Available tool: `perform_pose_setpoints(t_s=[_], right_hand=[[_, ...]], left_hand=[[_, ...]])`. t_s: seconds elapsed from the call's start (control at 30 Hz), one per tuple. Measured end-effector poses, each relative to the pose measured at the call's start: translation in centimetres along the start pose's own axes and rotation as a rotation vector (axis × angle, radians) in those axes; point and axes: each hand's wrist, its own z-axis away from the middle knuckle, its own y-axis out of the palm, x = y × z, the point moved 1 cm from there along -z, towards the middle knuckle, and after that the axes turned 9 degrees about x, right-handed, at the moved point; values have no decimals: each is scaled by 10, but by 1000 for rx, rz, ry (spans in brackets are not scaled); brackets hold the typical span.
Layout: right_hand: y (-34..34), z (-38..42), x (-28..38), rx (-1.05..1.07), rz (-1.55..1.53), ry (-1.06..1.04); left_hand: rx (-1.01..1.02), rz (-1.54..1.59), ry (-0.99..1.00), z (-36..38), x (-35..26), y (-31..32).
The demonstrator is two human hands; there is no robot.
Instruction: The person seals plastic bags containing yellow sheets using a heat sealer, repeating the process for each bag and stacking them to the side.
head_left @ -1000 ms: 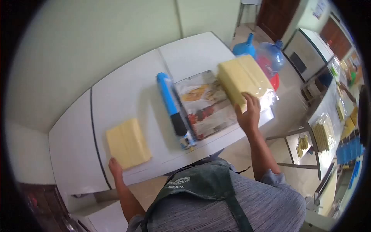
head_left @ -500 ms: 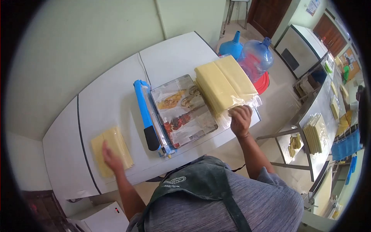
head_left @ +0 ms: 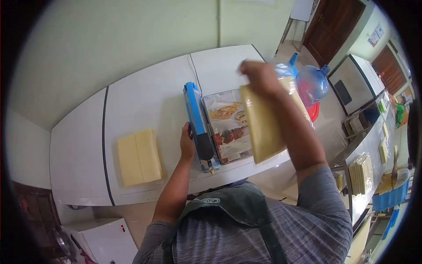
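My right hand [head_left: 262, 78] is at the top edge of a yellow plastic-wrapped packet [head_left: 259, 127], its fingers closed on it. That packet hangs tilted over the right part of a flat box with food pictures [head_left: 226, 112]. Beside the box lies a blue sealer [head_left: 196, 119] with a black end. My left hand [head_left: 187, 140] is against the sealer's left side, its fingers partly hidden by it. Further left on the white table [head_left: 83, 154] rests a stack of yellow packets [head_left: 140, 157].
Behind the packet stand a blue container [head_left: 288, 68], a clear water bottle [head_left: 314, 83] and a red basin [head_left: 313, 111]. At right, a steel table [head_left: 343, 176] bears wrapped yellow stacks [head_left: 360, 176]. A co-worker's arm [head_left: 395, 157] shows at the far right.
My left hand has moved right from the left stack to the sealer. My right hand has gone up and taken hold of a packet, now tilted over the box. The view has shifted.
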Motion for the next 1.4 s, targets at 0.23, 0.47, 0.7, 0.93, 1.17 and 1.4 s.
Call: perform_pose_setpoints(t_s=[0.23, 0.47, 0.7, 0.93, 1.17, 1.4], right_hand=[[165, 55, 11, 43, 231, 683], [184, 73, 19, 395, 171, 598], [162, 97, 11, 375, 173, 352], [170, 120, -23, 363, 192, 414], [165, 106, -4, 410, 281, 370], [158, 106, -30, 348, 192, 350]], left_hand=[[-137, -82, -56, 12, -34, -12], [-14, -260, -264, -14, -71, -9], [15, -756, -366, -39, -71, 4], [-190, -1035, -34, -59, -49, 8], [-246, -1151, 11, -80, -50, 10], [-198, -975, -6, -37, -59, -7]])
